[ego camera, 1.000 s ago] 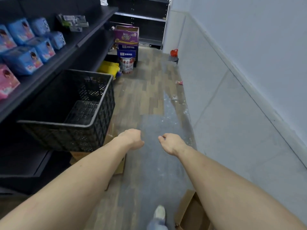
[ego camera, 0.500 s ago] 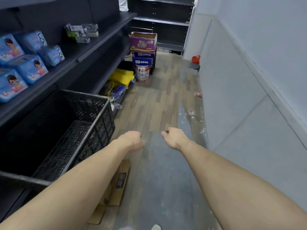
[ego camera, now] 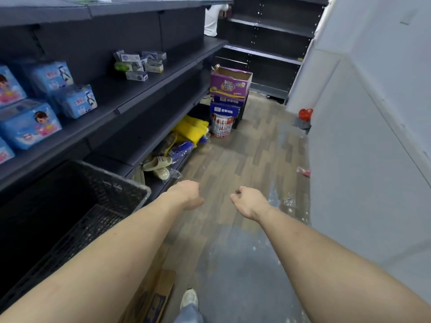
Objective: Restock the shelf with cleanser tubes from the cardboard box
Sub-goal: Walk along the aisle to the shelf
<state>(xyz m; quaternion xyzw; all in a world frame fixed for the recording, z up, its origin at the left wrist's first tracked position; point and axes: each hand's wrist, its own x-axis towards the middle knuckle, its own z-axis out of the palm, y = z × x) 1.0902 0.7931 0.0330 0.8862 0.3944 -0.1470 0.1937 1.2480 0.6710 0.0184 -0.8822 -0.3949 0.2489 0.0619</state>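
Both my arms reach forward over the aisle floor, and neither hand holds anything. My left hand (ego camera: 186, 194) hangs with its fingers curled downward. My right hand (ego camera: 250, 202) is just to its right, fingers loosely curled. The dark shelf (ego camera: 149, 89) runs along the left side. Several small white and green cartons (ego camera: 140, 64) lie on it further ahead. An open purple cardboard box (ego camera: 231, 83) stands at the far end of the aisle, on top of blue boxes (ego camera: 225, 107). I cannot see inside it. No tube is in view.
A black plastic crate (ego camera: 77, 206) sits at lower left under blue packs (ego camera: 30, 124). Flattened cardboard (ego camera: 151, 297) lies by my shoe (ego camera: 189, 298). A paint bucket (ego camera: 222, 125), yellow bags (ego camera: 191, 130) and slippers (ego camera: 158, 166) crowd the left floor. The grey wall (ego camera: 361, 159) bounds the right.
I have walked forward down the aisle; the crate has slid toward the lower left and the purple box has come closer. My hands stay empty, the right one's fingers a little looser.
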